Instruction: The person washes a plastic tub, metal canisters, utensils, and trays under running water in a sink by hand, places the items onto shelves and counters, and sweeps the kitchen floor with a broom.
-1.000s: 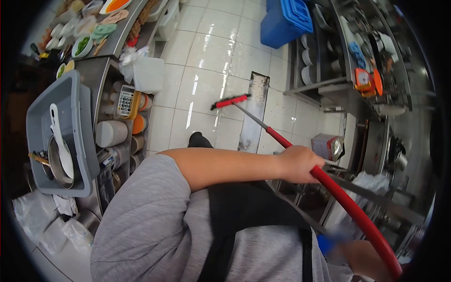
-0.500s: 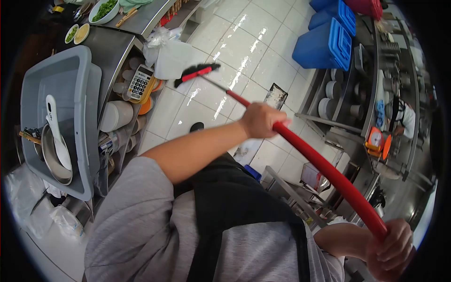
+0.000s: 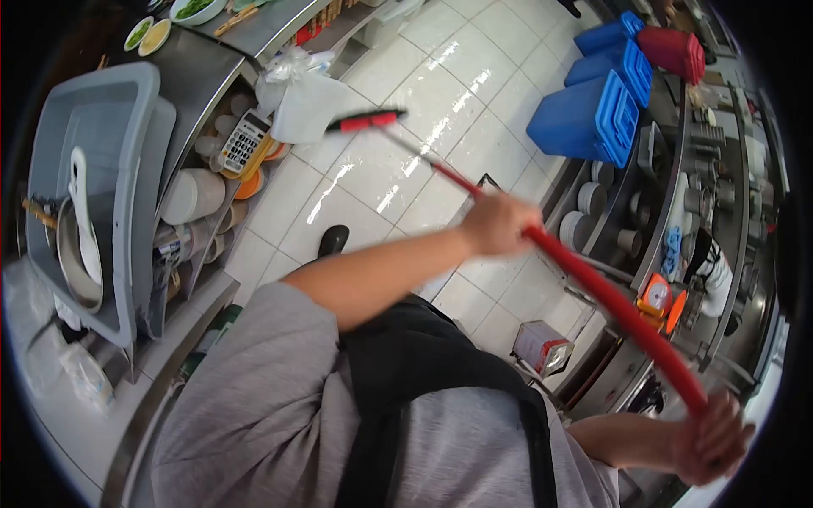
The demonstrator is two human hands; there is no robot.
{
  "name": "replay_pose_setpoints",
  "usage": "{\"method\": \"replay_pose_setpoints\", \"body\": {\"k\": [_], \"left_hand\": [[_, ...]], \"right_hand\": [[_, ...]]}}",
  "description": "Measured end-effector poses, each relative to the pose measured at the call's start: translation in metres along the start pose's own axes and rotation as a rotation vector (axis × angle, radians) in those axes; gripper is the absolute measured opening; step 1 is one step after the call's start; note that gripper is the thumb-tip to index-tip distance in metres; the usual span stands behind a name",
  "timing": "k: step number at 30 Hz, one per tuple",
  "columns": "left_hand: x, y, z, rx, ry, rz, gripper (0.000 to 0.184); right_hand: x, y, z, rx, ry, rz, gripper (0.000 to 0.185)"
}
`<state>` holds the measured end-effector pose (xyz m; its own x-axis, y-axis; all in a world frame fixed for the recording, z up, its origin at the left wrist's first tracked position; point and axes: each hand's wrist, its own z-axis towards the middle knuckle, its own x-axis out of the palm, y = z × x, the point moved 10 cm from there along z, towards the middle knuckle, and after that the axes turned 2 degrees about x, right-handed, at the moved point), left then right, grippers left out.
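A long red handle (image 3: 618, 309) runs diagonally from the lower right up to a red and black brush head (image 3: 368, 121) on the wet tiled floor (image 3: 398, 93). My left hand (image 3: 501, 224) is closed around the handle partway along it, slightly blurred. At the handle's lower end my right hand (image 3: 713, 438) is wrapped round the grip. The brush head lies close to a white plastic bag (image 3: 301, 106) hanging by the left counter. Beyond my left forearm a black shoe (image 3: 334, 240) stands on the tiles.
On the left are a steel counter (image 3: 188, 80) and a grey tub (image 3: 127, 169) holding a pan and white spoon. Blue bins (image 3: 580, 118) and a red bin (image 3: 669, 52) stand upper right, beside shelves with an orange scale (image 3: 655, 295). A tin (image 3: 540, 347) sits low right.
The brush head has swung left and away, from beside the floor drain to near the hanging bag. My right hand, blurred near the handle's end at first, now grips it. The view has turned.
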<state>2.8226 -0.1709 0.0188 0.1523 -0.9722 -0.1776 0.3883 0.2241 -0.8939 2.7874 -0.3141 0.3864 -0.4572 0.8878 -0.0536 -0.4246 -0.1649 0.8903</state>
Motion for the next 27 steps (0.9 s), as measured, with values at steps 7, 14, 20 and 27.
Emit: {"method": "replay_pose_setpoints", "body": {"k": [7, 14, 20, 27], "left_hand": [[0.024, -0.018, -0.047, -0.110, 0.044, 0.136, 0.030], [-0.074, -0.050, -0.203, -0.365, -0.634, 0.440, 0.038], [-0.045, -0.095, -0.451, -0.854, -0.980, 0.618, 0.032], [0.001, -0.150, -0.487, -0.885, -1.063, 0.728, 0.027]], "right_hand": [[0.033, -0.010, -0.001, -0.046, 0.532, 0.401, 0.033], [0.100, -0.033, -0.032, -0.032, 0.998, 0.918, 0.032], [0.229, -0.063, -0.176, 0.337, 1.642, 1.113, 0.032], [0.242, -0.014, -0.224, 0.385, 1.736, 1.055, 0.024]]}}
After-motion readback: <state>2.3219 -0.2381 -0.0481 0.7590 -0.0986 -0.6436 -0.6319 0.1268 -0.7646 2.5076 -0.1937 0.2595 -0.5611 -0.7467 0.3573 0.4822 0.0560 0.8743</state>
